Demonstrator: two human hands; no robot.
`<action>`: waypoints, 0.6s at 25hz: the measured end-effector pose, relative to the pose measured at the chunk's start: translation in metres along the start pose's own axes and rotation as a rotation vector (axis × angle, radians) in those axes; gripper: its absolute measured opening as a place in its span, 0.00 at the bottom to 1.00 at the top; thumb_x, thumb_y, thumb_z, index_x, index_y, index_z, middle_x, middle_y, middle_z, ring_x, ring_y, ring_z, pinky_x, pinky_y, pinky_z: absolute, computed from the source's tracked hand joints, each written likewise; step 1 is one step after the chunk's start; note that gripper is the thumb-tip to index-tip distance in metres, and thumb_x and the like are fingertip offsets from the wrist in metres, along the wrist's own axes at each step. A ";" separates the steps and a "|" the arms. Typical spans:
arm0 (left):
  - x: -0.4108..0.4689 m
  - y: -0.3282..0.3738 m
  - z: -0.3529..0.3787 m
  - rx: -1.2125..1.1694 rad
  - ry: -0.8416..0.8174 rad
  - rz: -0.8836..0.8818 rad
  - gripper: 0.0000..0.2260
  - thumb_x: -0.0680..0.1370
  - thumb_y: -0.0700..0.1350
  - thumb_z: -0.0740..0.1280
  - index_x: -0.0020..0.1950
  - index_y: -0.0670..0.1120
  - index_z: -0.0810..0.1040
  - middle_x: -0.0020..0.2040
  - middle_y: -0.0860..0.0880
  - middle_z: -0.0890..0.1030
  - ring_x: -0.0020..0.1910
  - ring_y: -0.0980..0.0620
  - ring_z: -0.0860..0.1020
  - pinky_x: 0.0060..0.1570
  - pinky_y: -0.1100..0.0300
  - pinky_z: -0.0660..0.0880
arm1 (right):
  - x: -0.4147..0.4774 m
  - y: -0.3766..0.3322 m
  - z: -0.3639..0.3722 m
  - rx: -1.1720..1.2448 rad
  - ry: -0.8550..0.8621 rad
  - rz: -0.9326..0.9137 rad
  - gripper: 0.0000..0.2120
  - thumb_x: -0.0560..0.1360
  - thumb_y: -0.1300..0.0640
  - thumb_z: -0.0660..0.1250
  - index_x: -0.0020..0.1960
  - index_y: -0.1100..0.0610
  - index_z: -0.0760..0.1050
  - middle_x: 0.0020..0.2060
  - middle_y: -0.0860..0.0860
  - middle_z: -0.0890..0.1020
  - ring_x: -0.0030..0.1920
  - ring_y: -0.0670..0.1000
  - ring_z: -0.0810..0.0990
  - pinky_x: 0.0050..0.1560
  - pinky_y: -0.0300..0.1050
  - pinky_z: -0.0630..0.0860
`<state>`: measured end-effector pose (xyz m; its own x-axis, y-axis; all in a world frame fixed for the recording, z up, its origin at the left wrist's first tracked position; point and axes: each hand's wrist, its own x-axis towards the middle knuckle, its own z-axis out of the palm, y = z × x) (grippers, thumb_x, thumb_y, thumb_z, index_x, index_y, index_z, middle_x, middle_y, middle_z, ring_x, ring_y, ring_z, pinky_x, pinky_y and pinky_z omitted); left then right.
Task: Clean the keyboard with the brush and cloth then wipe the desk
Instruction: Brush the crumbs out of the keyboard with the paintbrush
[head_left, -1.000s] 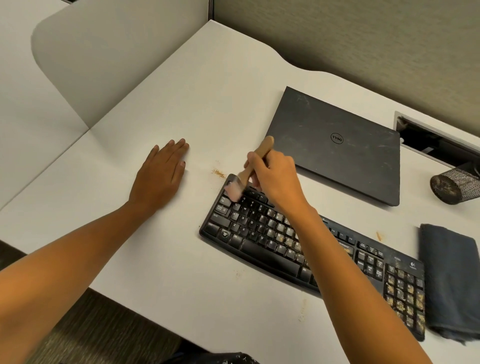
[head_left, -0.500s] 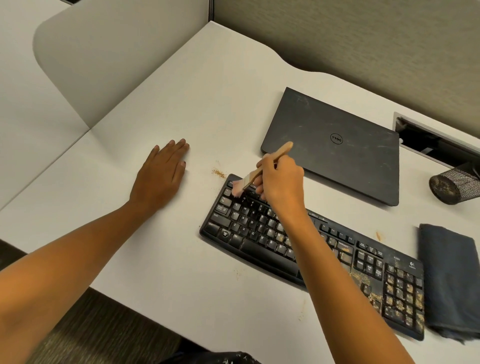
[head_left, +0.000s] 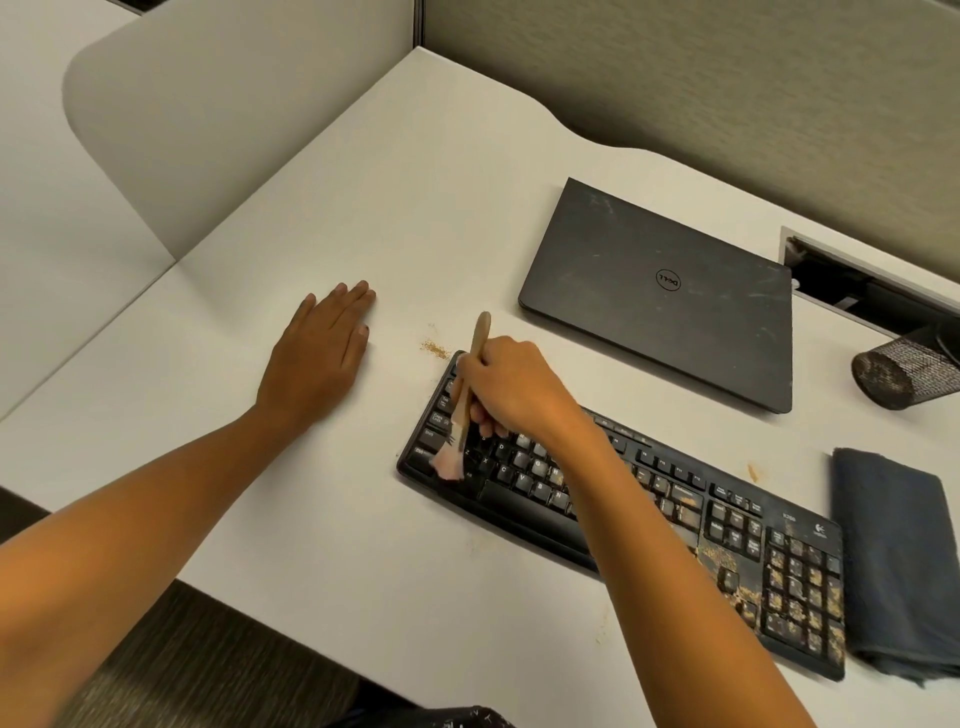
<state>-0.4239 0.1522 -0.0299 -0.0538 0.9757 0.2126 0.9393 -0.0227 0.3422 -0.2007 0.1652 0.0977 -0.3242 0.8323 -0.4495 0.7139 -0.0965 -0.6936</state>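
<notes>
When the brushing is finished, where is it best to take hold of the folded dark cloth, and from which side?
Probably the far short end of the cloth, from above. It lies flat and folded on the desk; its left edge runs close beside the keyboard, leaving little room there, while the far end has bare desk before it.

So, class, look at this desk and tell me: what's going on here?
A person is cleaning a black keyboard. The right hand holds a wooden-handled brush, bristles on the keys at the keyboard's left end. The left hand rests flat on the white desk. Loose crumbs cover the number pad at the right end, and a small pile lies on the desk by the top-left corner. The folded dark cloth lies untouched right of the keyboard; a closed laptop sits behind.
</notes>
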 end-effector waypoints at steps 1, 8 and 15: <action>0.000 0.000 0.000 0.001 0.000 0.000 0.24 0.82 0.49 0.47 0.77 0.46 0.65 0.76 0.50 0.66 0.76 0.51 0.60 0.75 0.59 0.47 | 0.000 0.001 0.002 0.037 0.042 -0.010 0.18 0.82 0.57 0.55 0.46 0.66 0.78 0.31 0.56 0.80 0.22 0.48 0.76 0.23 0.35 0.72; 0.000 -0.001 0.001 0.003 -0.007 0.005 0.24 0.82 0.49 0.47 0.77 0.46 0.64 0.77 0.50 0.65 0.77 0.51 0.60 0.75 0.61 0.45 | -0.011 -0.002 0.005 -0.080 0.039 -0.049 0.18 0.82 0.55 0.54 0.46 0.66 0.77 0.36 0.58 0.82 0.28 0.52 0.77 0.31 0.46 0.79; 0.000 0.001 -0.001 -0.009 -0.012 0.001 0.24 0.82 0.49 0.46 0.77 0.46 0.64 0.77 0.50 0.64 0.77 0.52 0.59 0.76 0.60 0.45 | -0.027 -0.017 0.001 -0.481 -0.002 -0.378 0.14 0.83 0.51 0.53 0.42 0.53 0.70 0.29 0.47 0.78 0.32 0.43 0.75 0.36 0.41 0.71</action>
<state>-0.4232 0.1519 -0.0289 -0.0492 0.9781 0.2020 0.9364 -0.0252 0.3501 -0.2041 0.1437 0.1211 -0.6107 0.7598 -0.2232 0.7491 0.4628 -0.4740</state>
